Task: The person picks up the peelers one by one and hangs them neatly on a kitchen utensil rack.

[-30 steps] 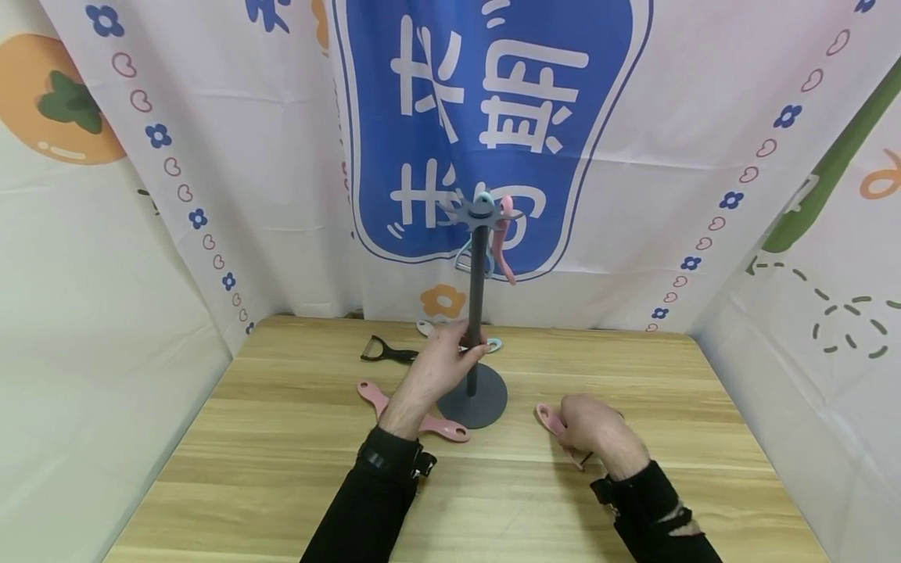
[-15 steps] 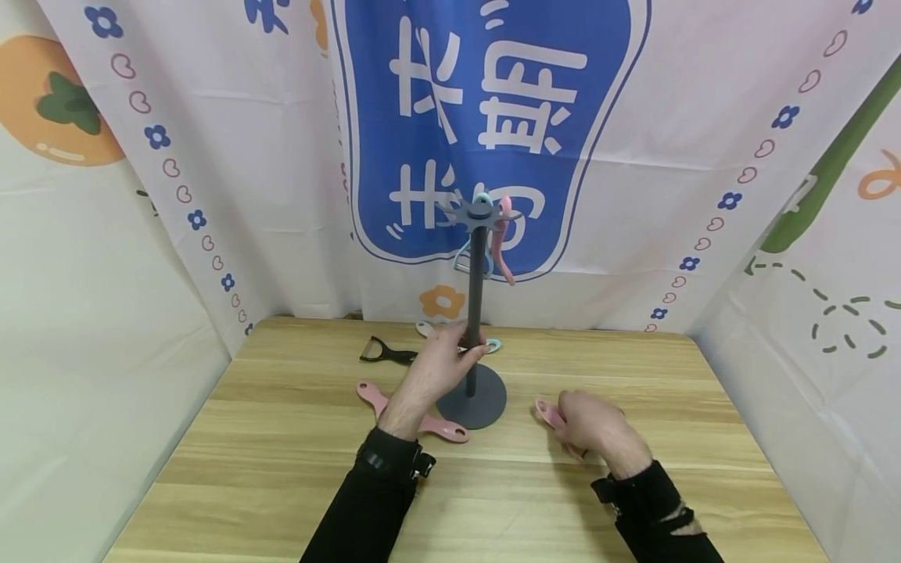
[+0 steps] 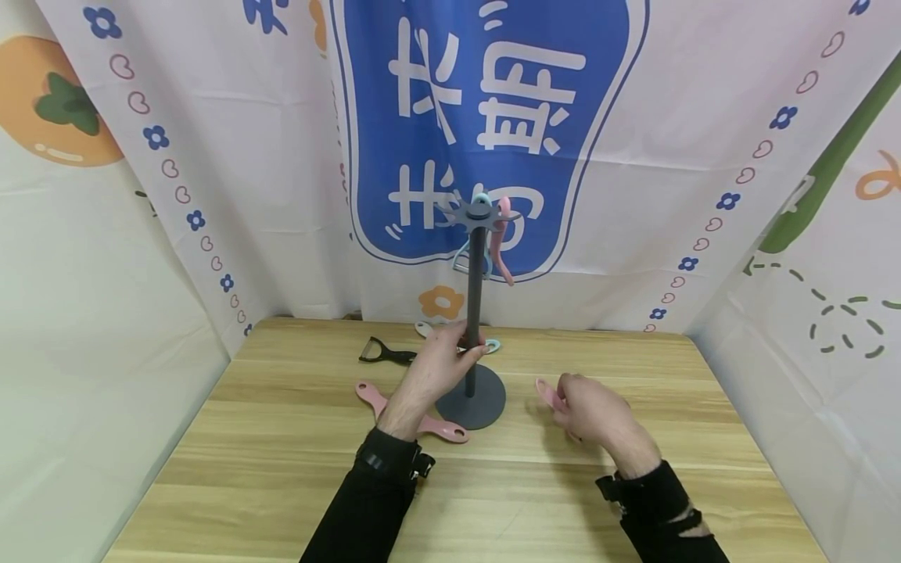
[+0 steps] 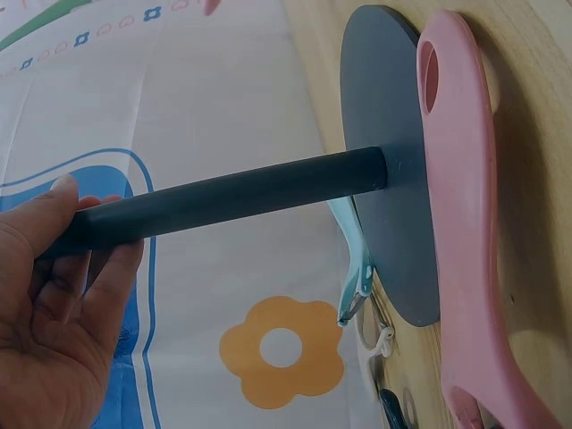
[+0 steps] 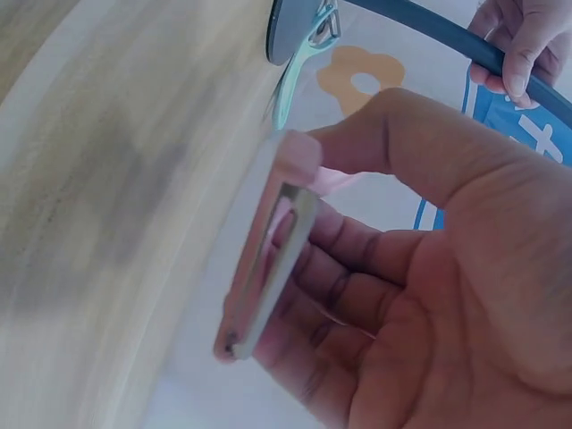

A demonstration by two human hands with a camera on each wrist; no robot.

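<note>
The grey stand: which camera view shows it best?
The head view: it shows the grey stand from hooked top to round base, though the left hand covers some pole. The left wrist view shows pole and base closer, without the top; the right wrist view catches only parts of both.

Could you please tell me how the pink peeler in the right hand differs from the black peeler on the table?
The pink peeler is held in the right hand, while the black peeler lies on the table. In the head view, the pink one is right of the stand, the black one left. Both are peelers.
</note>
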